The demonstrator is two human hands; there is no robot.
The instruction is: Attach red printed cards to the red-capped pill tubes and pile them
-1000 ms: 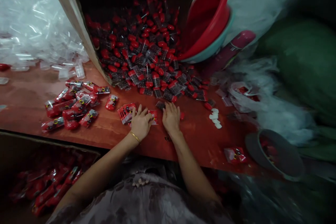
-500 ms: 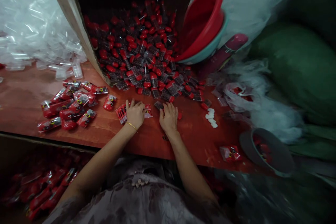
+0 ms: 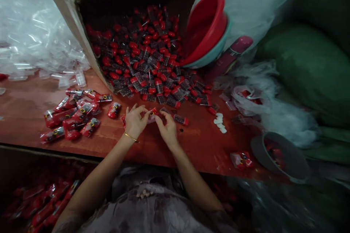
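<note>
Both hands meet over the red table. My left hand (image 3: 135, 121), with a gold bangle at the wrist, pinches a small red and clear packet (image 3: 152, 115). My right hand (image 3: 167, 128) holds the packet's other side between thumb and fingers. Under my left hand the edge of some red printed packets (image 3: 123, 120) shows. Just right of my right fingers lies a clear tube with a red cap (image 3: 181, 119). A single wrapped packet (image 3: 114, 110) lies left of my left hand.
A tipped cardboard box (image 3: 90, 49) spills red-capped tubes (image 3: 161, 80). Wrapped red packets (image 3: 79, 114) and clear plastic pieces (image 3: 65, 80) lie left. Right are red (image 3: 203, 25) and teal basins (image 3: 216, 56), a pink bottle (image 3: 232, 54), white discs (image 3: 220, 123) and a grey bowl (image 3: 298, 164).
My left hand has moved slightly left and both hands now hold one packet between them. The red-capped tube by my right hand is now uncovered.
</note>
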